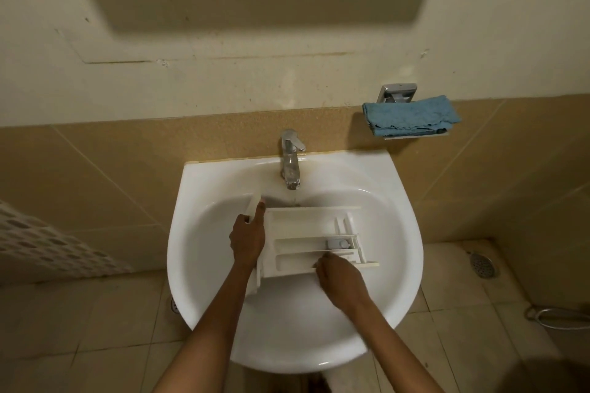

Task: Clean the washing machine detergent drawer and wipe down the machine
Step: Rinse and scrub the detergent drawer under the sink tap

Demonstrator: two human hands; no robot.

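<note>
Filling the middle of the view, a white sink (191,233) sits against tan wall tiles. The detergent drawer (303,226) lies inside its bowl, long side running left to right, open compartments facing up and far edge just under the tap (291,159). A white perforated basket (48,242) shows at the left edge, well apart from the sink. The drawer is white plastic, divided lengthwise into compartments, with a small grey insert toward its right end. A blue cloth (412,116) lies folded on a small wall shelf up and to the right of the sink, beneath a chrome bracket (397,92). The left hand (247,238) grips the drawer's left end at the front panel, one finger stretched up along that panel. The right hand (338,274), slightly blurred, has its fingers curled over the drawer's near wall toward the right end, holding it. The chrome tap stands at the back of the sink, in the centre. A round floor drain (483,265) sits in the tiles to the right
</note>
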